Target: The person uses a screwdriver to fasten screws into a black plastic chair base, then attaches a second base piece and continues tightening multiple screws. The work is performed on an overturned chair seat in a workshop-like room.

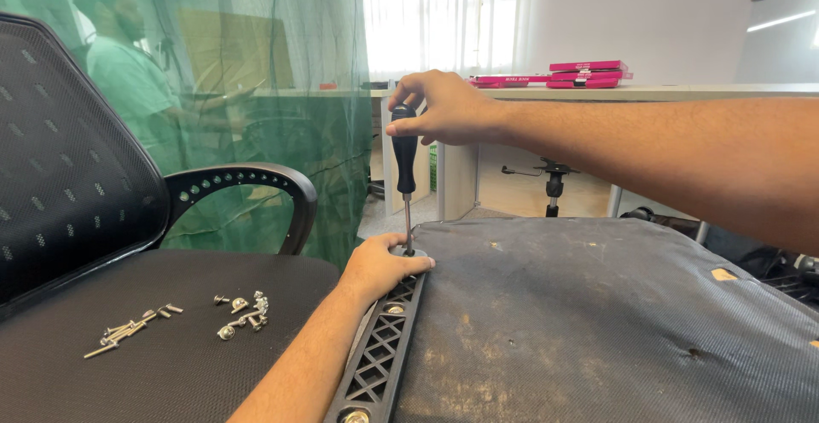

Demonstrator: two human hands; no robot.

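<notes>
My right hand grips the top of a black-handled screwdriver held upright, its shaft tip set down on a black lattice bracket along the edge of an upturned chair seat base. My left hand rests on the bracket's far end, its fingers around the shaft tip. Round metal fasteners sit in the bracket, one near my left hand and another at the near end.
A black mesh office chair with a curved armrest stands at left; loose screws and washers and long bolts lie on its seat. Behind green netting sits another person. Pink boxes lie on a far desk.
</notes>
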